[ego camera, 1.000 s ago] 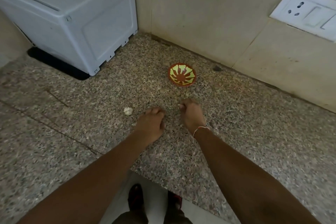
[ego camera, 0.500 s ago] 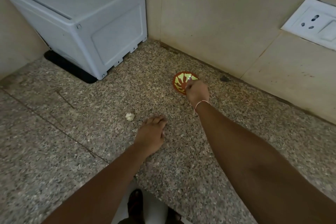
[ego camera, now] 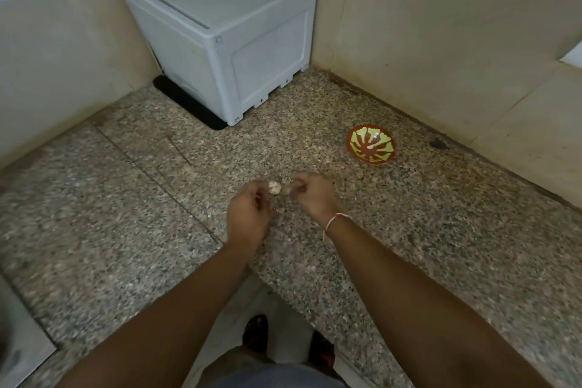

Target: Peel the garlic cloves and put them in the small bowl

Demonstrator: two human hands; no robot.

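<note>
Both hands hover close together over the speckled stone bench [ego camera: 409, 246]. The left hand [ego camera: 248, 217] has its fingers curled and pinches a pale garlic piece [ego camera: 274, 187] at its fingertips. The right hand [ego camera: 311, 195], a thread band [ego camera: 333, 224] at its wrist, is curled too, just beside the garlic; whether it grips anything I cannot tell. The small bowl [ego camera: 371, 148], red with yellow-green pattern, sits well apart to the right near the wall, a small pale bit inside. A grey box [ego camera: 226, 41] stands in the corner
</note>
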